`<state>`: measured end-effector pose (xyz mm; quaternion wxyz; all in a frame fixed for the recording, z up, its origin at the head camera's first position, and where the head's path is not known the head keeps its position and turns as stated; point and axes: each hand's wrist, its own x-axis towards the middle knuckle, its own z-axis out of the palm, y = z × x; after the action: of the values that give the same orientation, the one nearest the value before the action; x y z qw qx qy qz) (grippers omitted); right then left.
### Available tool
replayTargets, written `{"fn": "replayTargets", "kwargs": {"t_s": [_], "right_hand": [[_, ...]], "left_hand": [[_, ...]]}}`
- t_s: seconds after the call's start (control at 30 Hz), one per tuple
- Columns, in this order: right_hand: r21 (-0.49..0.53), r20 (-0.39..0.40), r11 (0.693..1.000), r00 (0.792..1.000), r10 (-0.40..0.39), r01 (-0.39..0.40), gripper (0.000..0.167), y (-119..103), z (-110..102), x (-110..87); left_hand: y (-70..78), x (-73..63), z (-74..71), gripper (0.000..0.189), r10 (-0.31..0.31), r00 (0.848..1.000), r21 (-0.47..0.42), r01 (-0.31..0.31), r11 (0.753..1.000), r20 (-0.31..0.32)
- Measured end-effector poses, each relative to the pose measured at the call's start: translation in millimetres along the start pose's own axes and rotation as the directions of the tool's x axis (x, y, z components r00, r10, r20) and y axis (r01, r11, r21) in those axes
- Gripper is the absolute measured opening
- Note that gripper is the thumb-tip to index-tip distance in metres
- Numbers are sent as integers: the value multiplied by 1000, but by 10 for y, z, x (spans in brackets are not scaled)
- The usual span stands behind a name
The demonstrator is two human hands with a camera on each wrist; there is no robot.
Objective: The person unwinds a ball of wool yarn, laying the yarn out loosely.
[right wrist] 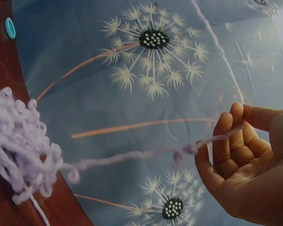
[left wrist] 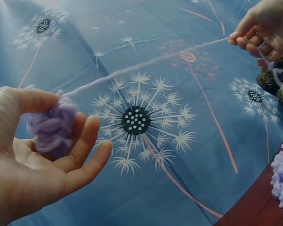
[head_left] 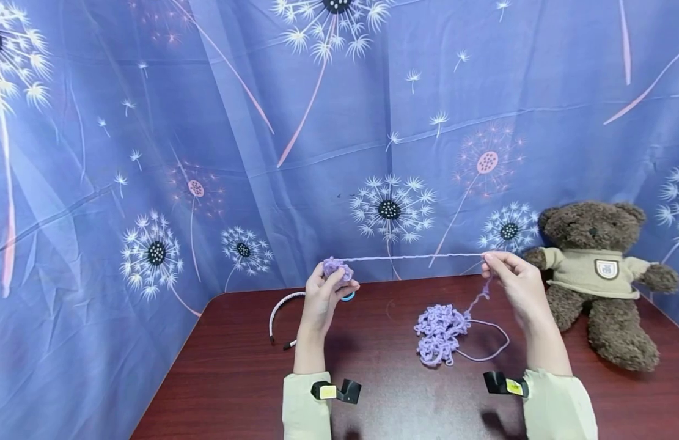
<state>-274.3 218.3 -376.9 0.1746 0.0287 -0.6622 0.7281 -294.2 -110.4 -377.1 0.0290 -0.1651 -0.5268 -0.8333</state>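
Observation:
My left hand [head_left: 321, 299] pinches a small bundle of purple yarn [left wrist: 54, 127] between thumb and fingers, held up above the table. From it a single strand [head_left: 416, 257] runs taut and nearly level to my right hand [head_left: 516, 284], whose thumb and fingertips pinch it. Below the right hand the yarn [right wrist: 127, 157] continues, with a small knot in it, down to a loose crinkled heap of purple yarn [head_left: 440, 333] on the table. A loop of yarn lies to the right of that heap.
On the dark red table [head_left: 383, 391] a white ribbed headband [head_left: 277, 311] with black tips lies behind the left wrist, near a light blue ring [head_left: 348, 297]. A brown teddy bear [head_left: 594, 275] in a beige sweater sits at the right. Behind hangs a blue dandelion-print cloth [head_left: 328, 183].

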Motion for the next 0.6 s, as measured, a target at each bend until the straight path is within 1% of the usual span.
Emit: {"fn": "replayTargets", "kwargs": {"t_s": [0.07, 0.2, 0.47, 0.6], "right_hand": [[22, -11, 1000, 1000, 0, 0, 17, 4, -37, 4], [45, -24, 999, 1000, 9, -8, 17, 20, -96, 4], [18, -56, 1000, 998, 0, 1, 16, 73, -132, 11], [52, -78, 999, 997, -8, 12, 19, 111, -155, 33]], "left_hand": [[12, 3, -16, 13, 9, 1000, -19, -9, 1000, -29], [35, 6, -60, 16, 16, 998, -54, -19, 998, -67], [70, 0, -130, 18, 37, 992, -95, -48, 994, -117], [77, -3, -146, 18, 38, 989, -103, -53, 993, -141]]}}
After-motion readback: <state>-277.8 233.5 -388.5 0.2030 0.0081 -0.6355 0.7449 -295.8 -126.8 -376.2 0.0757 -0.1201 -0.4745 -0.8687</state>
